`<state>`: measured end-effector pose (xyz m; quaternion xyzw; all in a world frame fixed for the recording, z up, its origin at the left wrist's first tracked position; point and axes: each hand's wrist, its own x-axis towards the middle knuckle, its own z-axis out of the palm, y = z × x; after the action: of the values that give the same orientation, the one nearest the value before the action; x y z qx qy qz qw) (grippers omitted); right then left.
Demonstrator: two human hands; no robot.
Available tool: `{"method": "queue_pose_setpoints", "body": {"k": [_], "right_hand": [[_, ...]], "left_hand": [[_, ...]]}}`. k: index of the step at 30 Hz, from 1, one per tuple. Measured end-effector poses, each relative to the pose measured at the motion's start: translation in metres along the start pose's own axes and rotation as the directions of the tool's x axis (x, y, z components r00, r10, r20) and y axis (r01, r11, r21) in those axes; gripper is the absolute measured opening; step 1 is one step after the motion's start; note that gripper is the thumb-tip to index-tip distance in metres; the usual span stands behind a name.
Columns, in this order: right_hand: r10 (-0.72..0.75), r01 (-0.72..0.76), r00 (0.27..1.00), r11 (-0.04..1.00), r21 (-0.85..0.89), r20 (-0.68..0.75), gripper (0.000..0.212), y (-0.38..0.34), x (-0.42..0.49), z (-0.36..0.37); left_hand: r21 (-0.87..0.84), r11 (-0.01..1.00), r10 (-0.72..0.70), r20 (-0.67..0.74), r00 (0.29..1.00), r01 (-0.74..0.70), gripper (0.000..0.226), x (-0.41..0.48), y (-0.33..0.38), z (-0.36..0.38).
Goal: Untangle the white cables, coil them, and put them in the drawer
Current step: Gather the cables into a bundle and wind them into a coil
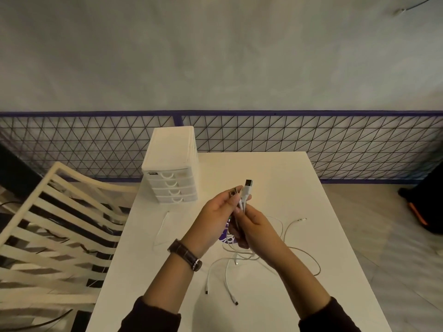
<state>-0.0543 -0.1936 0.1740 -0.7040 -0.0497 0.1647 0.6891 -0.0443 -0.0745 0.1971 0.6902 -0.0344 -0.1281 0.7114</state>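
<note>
Both my hands are raised over the middle of the white table [275, 178]. My left hand [217, 218] and my right hand [254, 227] together pinch a bunch of white cable ends, and one USB plug [248, 184] sticks up above my fingers. From my hands the white cables [282, 254] hang down into a loose tangle on the table, with several plug ends lying near the front. A separate thin white cable [161, 227] lies to the left. The white drawer unit [171, 167] stands at the table's far left, all its drawers closed.
A white slatted chair [48, 226] stands left of the table. A purple-framed wire mesh fence [311, 140] runs behind it. A dark bag with an orange strip [418, 212] sits on the floor at the right. A purple sticker [226, 237] shows under my hands.
</note>
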Motion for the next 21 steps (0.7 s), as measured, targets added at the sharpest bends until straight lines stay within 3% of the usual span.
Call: {"method": "queue_pose_setpoints", "body": {"k": [6, 13, 21], "right_hand": [[-0.01, 0.026, 0.996, 0.983, -0.181, 0.089, 0.03, -0.005, -0.001, 0.001], [-0.036, 0.03, 0.995, 0.998, 0.062, 0.095, 0.04, -0.005, 0.001, 0.001], [0.008, -0.015, 0.973, 1.0, 0.027, 0.23, 0.045, -0.009, 0.001, -0.007]], "left_hand": [[-0.09, 0.995, 0.027, -0.035, 0.999, -0.03, 0.03, -0.001, -0.004, -0.002], [-0.216, 0.976, 0.038, -0.006, 0.999, -0.038, 0.029, -0.002, -0.003, -0.004], [-0.179, 0.982, 0.07, 0.024, 0.997, -0.065, 0.039, -0.001, 0.002, -0.005]]}}
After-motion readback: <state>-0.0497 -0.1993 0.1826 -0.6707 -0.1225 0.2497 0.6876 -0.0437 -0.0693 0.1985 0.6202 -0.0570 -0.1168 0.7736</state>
